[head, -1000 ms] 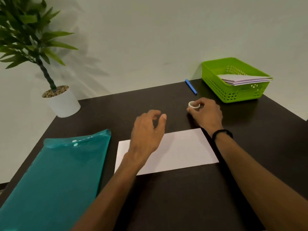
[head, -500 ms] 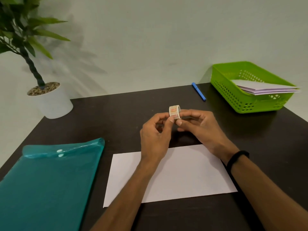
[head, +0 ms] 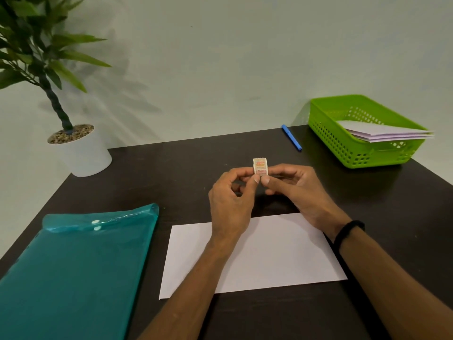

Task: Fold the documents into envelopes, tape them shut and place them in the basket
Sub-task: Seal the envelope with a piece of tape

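Tape roll: lifted off the surface since a second ago, now pinched between left hand and right hand above the folded paper near the front edge; taping likely next, basket at far right corner.

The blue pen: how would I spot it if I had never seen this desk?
Find the green basket at the far right of the dark table. Just left of it, at the table's back edge, lies the blue pen. It is the only slim blue stick there, apart from the hands.

Black wristband, bare forearms
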Demonstrator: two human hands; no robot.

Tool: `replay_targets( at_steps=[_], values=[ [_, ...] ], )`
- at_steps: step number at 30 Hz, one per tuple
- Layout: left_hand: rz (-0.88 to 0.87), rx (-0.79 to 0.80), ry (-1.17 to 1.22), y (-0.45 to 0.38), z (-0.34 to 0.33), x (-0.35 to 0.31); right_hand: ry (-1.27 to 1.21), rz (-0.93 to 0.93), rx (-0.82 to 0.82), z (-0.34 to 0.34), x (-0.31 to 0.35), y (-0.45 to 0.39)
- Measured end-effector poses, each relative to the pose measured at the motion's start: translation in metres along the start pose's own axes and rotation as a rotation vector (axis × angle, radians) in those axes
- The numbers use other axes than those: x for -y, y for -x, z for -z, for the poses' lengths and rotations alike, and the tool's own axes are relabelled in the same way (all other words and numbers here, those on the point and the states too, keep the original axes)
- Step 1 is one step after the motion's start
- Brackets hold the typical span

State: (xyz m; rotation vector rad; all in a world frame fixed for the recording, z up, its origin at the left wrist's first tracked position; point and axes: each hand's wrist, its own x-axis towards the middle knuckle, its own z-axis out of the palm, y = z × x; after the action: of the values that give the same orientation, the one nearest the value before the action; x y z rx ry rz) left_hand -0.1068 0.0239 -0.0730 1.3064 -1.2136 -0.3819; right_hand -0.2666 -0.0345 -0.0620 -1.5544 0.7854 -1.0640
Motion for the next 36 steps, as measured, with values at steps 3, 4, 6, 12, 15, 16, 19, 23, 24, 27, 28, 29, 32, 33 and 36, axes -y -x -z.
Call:
replay_targets(
  at_steps=[3, 4, 6, 12, 15, 16, 19, 23, 24, 27, 28, 29, 32, 33, 36],
  values=[
    [0.001, -0.023, -0.002, -0.001, -0.001, 0.003, 0.003, -0.007, -0.006, -0.001, -0.001, -0.001],
    [0.003, -0.033, 0.002, -0.001, -0.001, 0.004, 0.002, -0.010, -0.011, -0.001, -0.001, -0.002],
    [0.005, -0.067, 0.005, -0.001, -0.001, 0.004, -0.003, -0.020, -0.025, -0.001, -0.003, -0.003],
    [-0.099, -0.086, -0.036, 0.000, -0.001, 0.002, -0.003, -0.027, -0.009, -0.001, -0.001, -0.003],
    [-0.173, -0.024, -0.064, 0.002, -0.003, 0.003, 0.005, -0.034, -0.011, -0.001, -0.001, -0.003],
    [-0.187, -0.026, -0.082, 0.002, -0.003, 0.004, 0.000, -0.037, -0.013, -0.001, 0.000, -0.003],
    [-0.199, -0.033, -0.110, 0.002, -0.003, 0.006, -0.004, -0.049, -0.011, -0.002, 0.000, -0.003],
    [-0.261, -0.041, -0.168, 0.003, -0.004, 0.006, -0.001, -0.061, -0.017, -0.001, 0.002, -0.004],
    [-0.270, -0.041, -0.187, 0.004, -0.004, 0.007, 0.003, -0.065, -0.016, -0.001, 0.002, -0.004],
    [-0.291, -0.021, -0.291, 0.006, -0.003, 0.012, 0.003, -0.080, -0.012, 0.000, 0.003, -0.005],
    [-0.316, -0.010, -0.352, 0.006, -0.003, 0.014, 0.000, -0.085, -0.012, 0.001, 0.003, -0.005],
    [-0.357, -0.004, -0.416, 0.007, -0.002, 0.014, -0.002, -0.090, -0.011, 0.001, 0.004, -0.005],
    [-0.514, -0.024, -0.568, 0.008, 0.000, 0.007, -0.009, -0.108, -0.001, 0.002, 0.005, -0.004],
    [-0.555, -0.033, -0.604, 0.009, 0.001, 0.004, -0.010, -0.113, 0.004, 0.002, 0.005, -0.004],
    [-0.614, -0.043, -0.649, 0.009, 0.001, 0.003, -0.013, -0.130, 0.031, 0.003, 0.007, -0.003]
  ],
)
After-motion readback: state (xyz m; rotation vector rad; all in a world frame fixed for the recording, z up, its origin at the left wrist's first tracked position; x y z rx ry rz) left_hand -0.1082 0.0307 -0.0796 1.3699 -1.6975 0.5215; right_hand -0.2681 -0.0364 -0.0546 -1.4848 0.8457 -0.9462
